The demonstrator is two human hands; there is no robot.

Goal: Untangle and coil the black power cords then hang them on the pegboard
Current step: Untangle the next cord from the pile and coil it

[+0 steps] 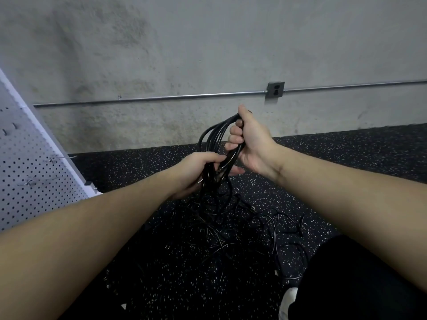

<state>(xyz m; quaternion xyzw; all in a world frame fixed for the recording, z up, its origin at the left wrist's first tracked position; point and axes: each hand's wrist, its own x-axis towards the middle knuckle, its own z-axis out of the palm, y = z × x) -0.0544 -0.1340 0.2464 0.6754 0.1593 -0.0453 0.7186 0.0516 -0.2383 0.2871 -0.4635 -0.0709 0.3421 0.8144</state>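
Two bare forearms reach in from the bottom corners toward the centre of the view. The right hand (250,144), just toward one o'clock from centre, has its fingers curled around the top of a coiled bundle of black power cord (213,137). The left hand (202,168), touching the same bundle just below, grips its lower part. Under the hands, toward six o'clock, loose black cords (242,229) lie tangled on the dark speckled floor (346,162). A white pegboard (30,172) with metal hooks (60,157) leans at nine o'clock. On the concrete wall (184,54) at one o'clock sits a grey outlet box (275,89) on a conduit pipe.
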